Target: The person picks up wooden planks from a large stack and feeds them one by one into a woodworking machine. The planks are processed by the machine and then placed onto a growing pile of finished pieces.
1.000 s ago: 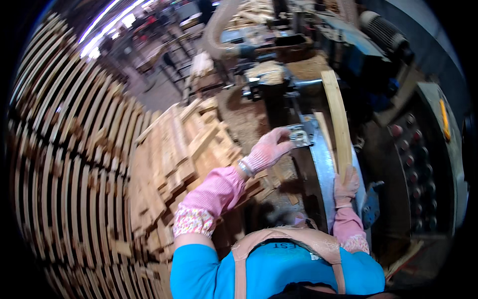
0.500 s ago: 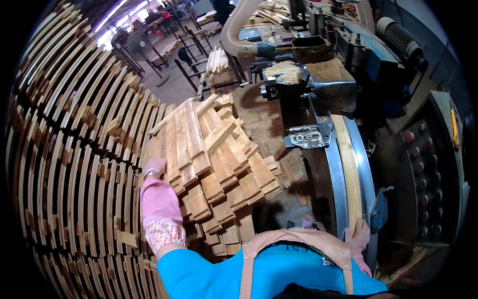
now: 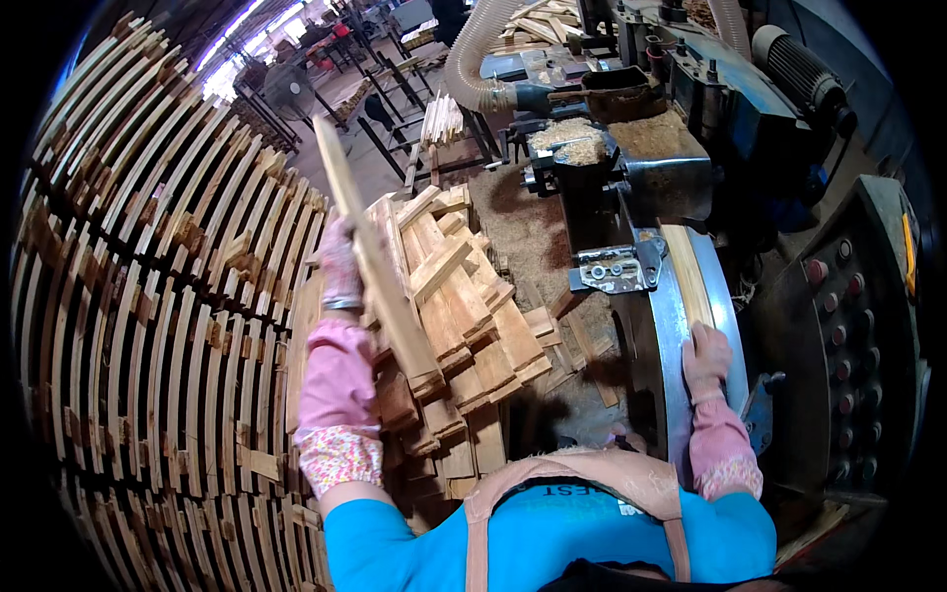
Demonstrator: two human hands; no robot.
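My left hand (image 3: 338, 259), in a patterned glove, is closed around a wooden board (image 3: 370, 252) lifted at a slant above a pile of boards (image 3: 472, 316). Blurred by motion, the fingers are partly hidden behind that board. At the right, my right hand (image 3: 706, 357) grips the near end of a pale wooden strip (image 3: 683, 261). This strip lies lengthwise on the machine's shiny metal feed table (image 3: 671, 355), its far end beside a metal guide block (image 3: 614, 270). Pink sleeve covers with floral cuffs are on both forearms.
Tall stacks of spaced wooden slats (image 3: 148, 365) line the left side. Beyond the feed table stands a woodworking machine (image 3: 671, 158) with shavings and a ribbed hose (image 3: 473, 64). A button panel (image 3: 853, 345) and a blue clamp-like bracket (image 3: 760, 414) are close on the right.
My left hand has raised a board from the pile and moved away from me. My right hand has slid forward along the feed table, pushing the strip farther into the machine.
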